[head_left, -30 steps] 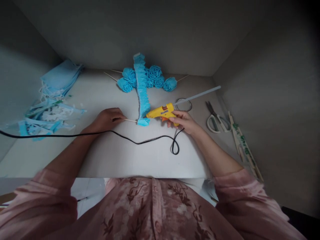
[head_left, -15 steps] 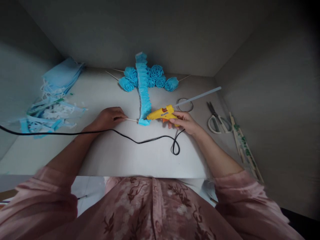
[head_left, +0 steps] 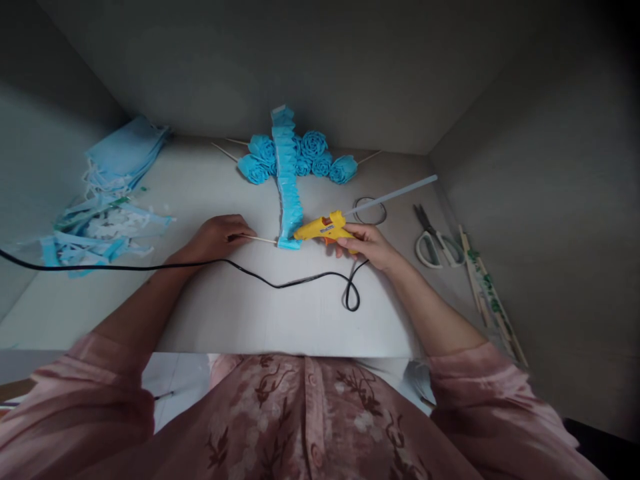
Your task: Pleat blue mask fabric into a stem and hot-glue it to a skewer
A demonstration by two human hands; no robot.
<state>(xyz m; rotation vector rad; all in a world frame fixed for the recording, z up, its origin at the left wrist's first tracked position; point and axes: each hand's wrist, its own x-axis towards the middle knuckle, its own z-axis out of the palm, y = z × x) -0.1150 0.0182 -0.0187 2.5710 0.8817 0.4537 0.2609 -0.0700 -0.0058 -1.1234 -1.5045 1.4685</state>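
Observation:
My left hand (head_left: 223,235) is closed on a thin wooden stick (head_left: 263,240), whose far end meets the lower end of a pleated blue strip (head_left: 287,170). The strip runs away from me and lies across several blue fabric roses (head_left: 314,144). In my right hand (head_left: 370,245) is a yellow glue gun (head_left: 323,227), its nozzle at the strip's lower end beside the stick's tip. A long clear glue stick (head_left: 395,195) juts from the back of the gun. Whether glue is coming out is too small to see.
Scissors (head_left: 435,241) and a cord loop (head_left: 371,210) lie to the right, with wooden sticks (head_left: 483,287) by the right wall. On the left are stacked blue masks (head_left: 127,152) and cut scraps (head_left: 107,227). A black cable (head_left: 280,287) crosses in front of me.
The strip's lower end looks rolled a little further around the stick's tip. The glue gun has shifted slightly left, and its glue stick with it.

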